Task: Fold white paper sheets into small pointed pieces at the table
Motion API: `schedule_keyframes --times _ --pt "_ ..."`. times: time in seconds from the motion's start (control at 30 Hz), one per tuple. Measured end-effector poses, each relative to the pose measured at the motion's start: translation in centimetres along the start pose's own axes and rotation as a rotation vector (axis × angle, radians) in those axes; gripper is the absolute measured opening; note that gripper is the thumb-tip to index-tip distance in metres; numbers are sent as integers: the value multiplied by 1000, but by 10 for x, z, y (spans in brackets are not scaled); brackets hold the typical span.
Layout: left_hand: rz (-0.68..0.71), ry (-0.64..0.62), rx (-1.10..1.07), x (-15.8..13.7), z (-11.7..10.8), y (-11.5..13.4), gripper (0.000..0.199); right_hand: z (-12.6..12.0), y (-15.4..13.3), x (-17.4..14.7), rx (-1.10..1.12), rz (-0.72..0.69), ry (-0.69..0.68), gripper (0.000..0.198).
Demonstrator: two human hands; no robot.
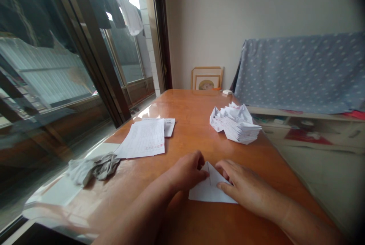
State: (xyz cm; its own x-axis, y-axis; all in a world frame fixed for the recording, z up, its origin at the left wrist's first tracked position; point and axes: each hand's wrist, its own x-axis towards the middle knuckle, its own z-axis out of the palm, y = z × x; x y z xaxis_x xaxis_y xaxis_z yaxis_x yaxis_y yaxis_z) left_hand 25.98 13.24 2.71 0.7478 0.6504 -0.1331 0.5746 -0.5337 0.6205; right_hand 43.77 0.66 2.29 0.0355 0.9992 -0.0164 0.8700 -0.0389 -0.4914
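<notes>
A white sheet of paper (pixel 203 193), folded to a point at its far end, lies on the table in front of me. A crease line runs down from its tip. My left hand (pixel 189 171) is at its left edge, fingers curled and thumb against the paper near the crease. On the other side, my right hand (pixel 242 184) holds the right edge, its thumb on top of the paper and its index finger bent just beyond that edge. The remaining fingers of both hands are partly hidden.
The wooden table (pixel 188 104) carries a pile of folded paper pieces (pixel 236 123) at right and written sheets (pixel 145 138) at left. A crumpled grey cloth (pixel 94 169) lies near the left edge. Picture frames (pixel 207 78) lean at the far wall; a dotted blue cloth (pixel 299 72) hangs right.
</notes>
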Motion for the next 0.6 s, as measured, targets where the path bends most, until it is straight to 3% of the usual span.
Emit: schedule_keyframes --times 0.2,0.37,0.6 --pt "90 113 -14 7 6 -6 20 -1 -3 0 7 -102 24 27" --pt "225 159 70 9 5 -9 17 -1 -2 -2 -10 -153 -51 23" --pt "453 -23 74 5 1 -5 37 -13 3 -4 58 -195 -97 34"
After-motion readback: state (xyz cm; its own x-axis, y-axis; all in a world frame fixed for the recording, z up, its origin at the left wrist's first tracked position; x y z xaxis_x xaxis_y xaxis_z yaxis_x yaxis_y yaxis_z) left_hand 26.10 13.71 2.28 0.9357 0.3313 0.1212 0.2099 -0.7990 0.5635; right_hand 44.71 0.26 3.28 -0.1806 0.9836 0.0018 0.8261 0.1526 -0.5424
